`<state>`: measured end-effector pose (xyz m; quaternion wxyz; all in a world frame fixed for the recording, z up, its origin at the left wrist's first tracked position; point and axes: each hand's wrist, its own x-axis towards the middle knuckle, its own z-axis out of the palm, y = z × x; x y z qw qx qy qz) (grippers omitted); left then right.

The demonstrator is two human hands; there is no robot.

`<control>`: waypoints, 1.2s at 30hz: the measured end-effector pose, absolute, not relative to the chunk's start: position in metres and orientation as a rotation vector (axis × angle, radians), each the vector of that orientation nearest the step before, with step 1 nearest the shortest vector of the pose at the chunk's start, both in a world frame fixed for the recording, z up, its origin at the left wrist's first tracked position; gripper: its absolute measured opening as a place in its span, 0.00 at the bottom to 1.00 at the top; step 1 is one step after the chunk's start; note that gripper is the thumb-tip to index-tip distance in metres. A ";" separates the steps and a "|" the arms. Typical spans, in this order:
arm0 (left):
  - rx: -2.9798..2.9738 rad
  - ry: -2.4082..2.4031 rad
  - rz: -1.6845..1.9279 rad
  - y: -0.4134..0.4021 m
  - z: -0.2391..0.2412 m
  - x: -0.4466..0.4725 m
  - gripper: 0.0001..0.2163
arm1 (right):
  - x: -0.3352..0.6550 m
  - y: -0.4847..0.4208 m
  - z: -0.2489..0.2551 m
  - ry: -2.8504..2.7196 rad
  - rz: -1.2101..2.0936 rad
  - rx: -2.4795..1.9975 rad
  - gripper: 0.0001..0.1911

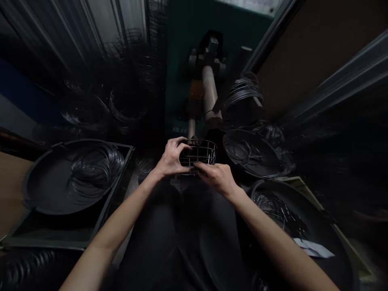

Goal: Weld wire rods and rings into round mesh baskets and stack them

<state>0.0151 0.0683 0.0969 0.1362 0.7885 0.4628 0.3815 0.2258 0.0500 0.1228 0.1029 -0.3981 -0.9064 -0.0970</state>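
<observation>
A round wire basket (209, 153) of thin metal rods sits in front of me, just below the arms of a green machine (178, 81). My left hand (174, 157) grips its left side, thumb low and fingers curled over the upper wires. At the lower front, the fingers of my right hand (216, 176) press against the wires; their tips are partly hidden. The lower metal rod (192, 129) of the machine comes down to the basket's far rim. Above it juts a thicker cylindrical arm (209, 91).
To the left, a wide dark pan (51, 190) holds wire rings (97, 165) on a crate. On the right stand a pan (257, 141) with rings and a larger pan (321, 218) with short wire pieces and a white scrap (315, 247). A wire bundle (242, 95) hangs beside the machine.
</observation>
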 end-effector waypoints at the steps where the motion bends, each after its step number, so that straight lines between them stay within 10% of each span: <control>1: 2.278 1.337 1.103 0.068 0.097 0.015 0.26 | 0.226 0.050 0.124 -2.677 -0.276 -1.184 0.13; 36: 2.201 1.295 1.057 0.073 0.099 0.018 0.27 | 0.228 0.058 0.115 -2.514 -0.522 -0.867 0.11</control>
